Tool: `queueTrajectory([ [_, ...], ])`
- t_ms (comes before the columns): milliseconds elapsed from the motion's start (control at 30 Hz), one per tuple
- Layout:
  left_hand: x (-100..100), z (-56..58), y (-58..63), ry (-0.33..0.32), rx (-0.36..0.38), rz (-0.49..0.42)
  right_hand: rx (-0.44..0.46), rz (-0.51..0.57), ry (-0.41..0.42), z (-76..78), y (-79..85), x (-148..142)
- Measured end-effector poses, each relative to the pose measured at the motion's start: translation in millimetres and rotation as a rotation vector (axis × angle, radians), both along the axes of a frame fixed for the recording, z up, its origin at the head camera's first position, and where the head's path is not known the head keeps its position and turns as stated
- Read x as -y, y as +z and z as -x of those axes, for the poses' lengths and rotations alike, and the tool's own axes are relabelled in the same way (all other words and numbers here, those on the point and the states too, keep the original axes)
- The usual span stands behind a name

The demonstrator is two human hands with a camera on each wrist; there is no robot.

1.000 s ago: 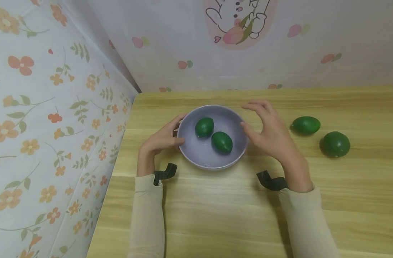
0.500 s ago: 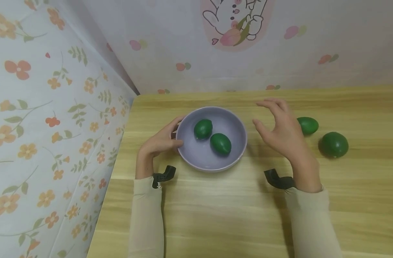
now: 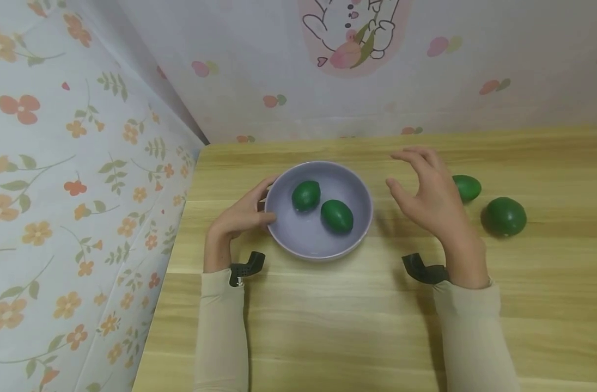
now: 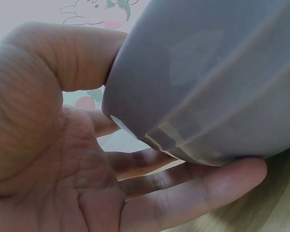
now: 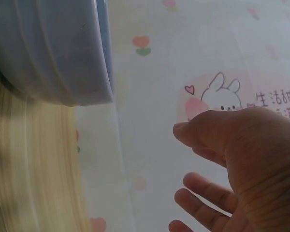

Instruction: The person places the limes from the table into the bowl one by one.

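A lavender bowl (image 3: 318, 245), ribbed outside, has two dark green limes (image 3: 306, 196) lying apart inside it. My left hand (image 3: 242, 215) grips the bowl's left side, thumb over the rim. In the left wrist view, the fingers (image 4: 203, 193) reach along the bowl's underside. Right of the bowl, my right hand (image 3: 428, 198) hovers with relaxed fingers and holds nothing. The right wrist view shows a gap between its thumb and the bowl (image 5: 58, 53). Beyond that hand lies a third lime (image 3: 467, 188), partly covered by it, and a larger, rounder green fruit (image 3: 504, 216).
The wooden table (image 3: 328, 326) ends at the left and along the back. A floral cloth (image 3: 83, 218) hangs at the left, and a cloth with a rabbit print (image 3: 259, 65) stands behind. Each wrist wears a black camera mount (image 3: 423, 269).
My right hand has moved right, away from the bowl's rim, and now overlaps the nearer lime on the table. My left hand keeps its grip on the bowl.
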State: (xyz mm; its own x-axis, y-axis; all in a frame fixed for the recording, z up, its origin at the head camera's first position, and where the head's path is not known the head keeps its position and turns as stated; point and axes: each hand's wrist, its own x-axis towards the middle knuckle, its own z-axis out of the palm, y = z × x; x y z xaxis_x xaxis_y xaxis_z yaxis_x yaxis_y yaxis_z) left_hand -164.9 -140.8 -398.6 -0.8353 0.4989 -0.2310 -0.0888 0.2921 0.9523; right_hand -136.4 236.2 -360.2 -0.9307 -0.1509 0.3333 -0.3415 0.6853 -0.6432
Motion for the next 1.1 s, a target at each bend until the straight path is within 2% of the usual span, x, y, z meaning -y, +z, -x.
queueTrajectory([
  [267, 1, 2.0, -2.7, -0.007, 0.008, -0.021, 0.036, -0.007, -0.021, -0.3, -1.1, -4],
  [633, 1, -1.1, -0.4, -0.005, 0.003, -0.021, 0.021, -0.016, -0.028, 0.5, -1.8, -7],
  [1100, 1, 0.1, -1.4, 0.004, 0.002, -0.015, 0.052, -0.025, -0.055, 0.4, -2.9, -15],
])
